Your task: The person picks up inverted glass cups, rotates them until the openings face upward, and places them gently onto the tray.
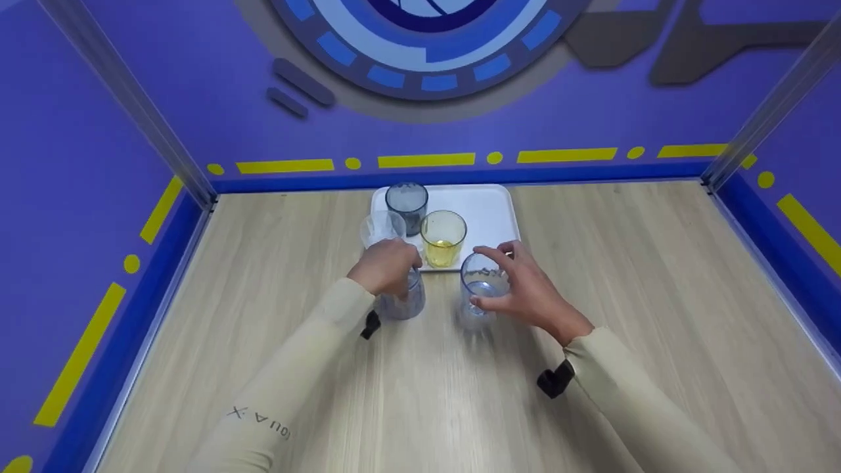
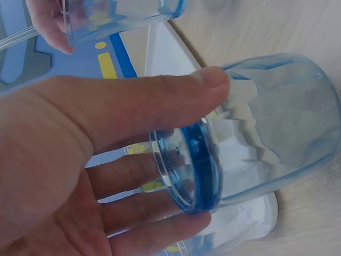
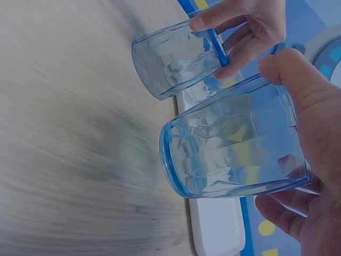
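Note:
My left hand [image 1: 389, 266] grips a bluish clear drinking glass [image 1: 404, 303] by its thick base, thumb on one side and fingers on the other. That glass is upside down, its mouth toward the tabletop. To its right, my right hand [image 1: 529, 289] holds a second bluish clear drinking glass [image 3: 229, 144] near the rim, between thumb and fingers. This one is upright, thick blue base downward; whether it touches the table I cannot tell. Both glasses are just in front of a white tray [image 1: 493, 213].
Upright on the tray stand a dark grey glass [image 1: 407, 200] and a yellow glass [image 1: 444, 240]. A colourless glass [image 1: 378, 226] is at the tray's left side, partly behind my left hand. Blue panels [image 1: 460, 138] enclose the wooden tabletop [image 1: 289, 263] at the back and sides.

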The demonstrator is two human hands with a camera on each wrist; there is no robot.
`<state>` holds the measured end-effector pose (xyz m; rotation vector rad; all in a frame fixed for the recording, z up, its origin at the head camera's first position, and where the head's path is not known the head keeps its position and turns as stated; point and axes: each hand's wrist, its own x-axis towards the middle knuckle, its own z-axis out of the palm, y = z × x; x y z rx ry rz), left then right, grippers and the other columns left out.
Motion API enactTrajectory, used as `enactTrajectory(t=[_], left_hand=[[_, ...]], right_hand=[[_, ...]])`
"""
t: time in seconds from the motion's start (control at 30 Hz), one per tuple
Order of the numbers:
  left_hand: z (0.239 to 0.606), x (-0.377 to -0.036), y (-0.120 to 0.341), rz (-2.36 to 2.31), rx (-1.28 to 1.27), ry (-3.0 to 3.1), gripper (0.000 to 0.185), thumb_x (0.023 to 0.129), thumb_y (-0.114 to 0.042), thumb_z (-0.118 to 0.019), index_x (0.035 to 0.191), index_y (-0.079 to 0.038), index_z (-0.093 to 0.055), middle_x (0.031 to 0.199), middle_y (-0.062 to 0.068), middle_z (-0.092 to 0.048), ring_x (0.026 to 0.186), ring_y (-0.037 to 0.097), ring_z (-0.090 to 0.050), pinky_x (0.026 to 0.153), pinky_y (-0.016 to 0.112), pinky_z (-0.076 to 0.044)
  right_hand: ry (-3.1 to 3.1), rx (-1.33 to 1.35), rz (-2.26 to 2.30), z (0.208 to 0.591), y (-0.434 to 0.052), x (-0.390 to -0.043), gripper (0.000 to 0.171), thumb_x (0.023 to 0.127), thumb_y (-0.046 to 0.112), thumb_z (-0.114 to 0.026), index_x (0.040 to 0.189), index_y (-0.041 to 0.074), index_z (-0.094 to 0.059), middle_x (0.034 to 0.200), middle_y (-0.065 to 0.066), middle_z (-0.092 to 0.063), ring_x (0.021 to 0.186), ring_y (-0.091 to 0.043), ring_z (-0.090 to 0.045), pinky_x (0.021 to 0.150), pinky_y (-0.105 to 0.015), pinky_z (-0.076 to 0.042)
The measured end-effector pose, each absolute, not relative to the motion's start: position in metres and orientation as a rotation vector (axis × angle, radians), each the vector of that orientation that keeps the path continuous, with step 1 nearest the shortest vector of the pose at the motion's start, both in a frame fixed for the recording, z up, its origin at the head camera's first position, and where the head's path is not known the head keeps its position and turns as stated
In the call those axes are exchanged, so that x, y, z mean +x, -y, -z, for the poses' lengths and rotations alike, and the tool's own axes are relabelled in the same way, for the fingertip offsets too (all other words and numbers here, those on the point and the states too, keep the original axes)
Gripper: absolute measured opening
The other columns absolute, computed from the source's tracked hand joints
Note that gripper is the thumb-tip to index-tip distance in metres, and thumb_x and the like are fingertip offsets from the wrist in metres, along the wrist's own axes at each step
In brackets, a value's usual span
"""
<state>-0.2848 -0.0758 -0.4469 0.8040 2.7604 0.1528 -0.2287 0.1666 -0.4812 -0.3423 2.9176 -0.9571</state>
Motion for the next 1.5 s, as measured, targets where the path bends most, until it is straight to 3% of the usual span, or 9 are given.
enactTrajectory(t=[0.13, 0.37, 0.67, 1.5], left_hand=[[0.446, -0.285, 0.076, -0.145, 0.824, -2.762, 0.033, 0.062, -0.004, -0.084, 0.093, -0.008, -0.074, 0.087, 0.007, -0.07, 0.082, 0.024, -0.061, 0.073, 0.042, -0.054], [0.447, -0.286, 0.075, -0.134, 0.773, -2.724, 0.038, 0.065, -0.005, -0.085, 0.101, -0.009, -0.074, 0.093, 0.005, -0.071, 0.084, 0.021, -0.062, 0.075, 0.038, -0.055], [0.447, -0.285, 0.075, -0.146, 0.751, -2.715, 0.036, 0.065, -0.004, -0.085, 0.098, -0.009, -0.073, 0.09, 0.004, -0.069, 0.082, 0.019, -0.06, 0.073, 0.037, -0.055], [0.445, -0.283, 0.075, -0.11, 0.823, -2.728, 0.033, 0.066, -0.002, -0.083, 0.097, -0.007, -0.072, 0.088, 0.005, -0.069, 0.078, 0.019, -0.058, 0.071, 0.035, -0.054]], right_hand=[[-2.936, -0.344, 0.957, 0.478, -0.168, -0.232, 0.076, 0.073, 0.043, -0.081, 0.139, 0.034, -0.045, 0.131, -0.008, -0.041, 0.11, -0.028, -0.05, 0.087, -0.043, -0.053], [-2.945, -0.341, 0.987, 0.472, -0.171, -0.237, 0.075, 0.072, 0.039, -0.083, 0.135, 0.021, -0.046, 0.136, -0.003, -0.044, 0.117, -0.026, -0.05, 0.097, -0.046, -0.051], [-3.032, -0.382, 0.84, 0.468, -0.173, -0.244, 0.067, 0.076, 0.044, -0.077, 0.137, 0.034, -0.05, 0.13, -0.008, -0.042, 0.109, -0.027, -0.048, 0.086, -0.043, -0.051], [-3.048, -0.254, 0.786, 0.465, -0.186, -0.277, 0.074, 0.078, 0.05, -0.075, 0.143, 0.029, -0.046, 0.137, -0.011, -0.036, 0.112, -0.029, -0.043, 0.092, -0.046, -0.048]])
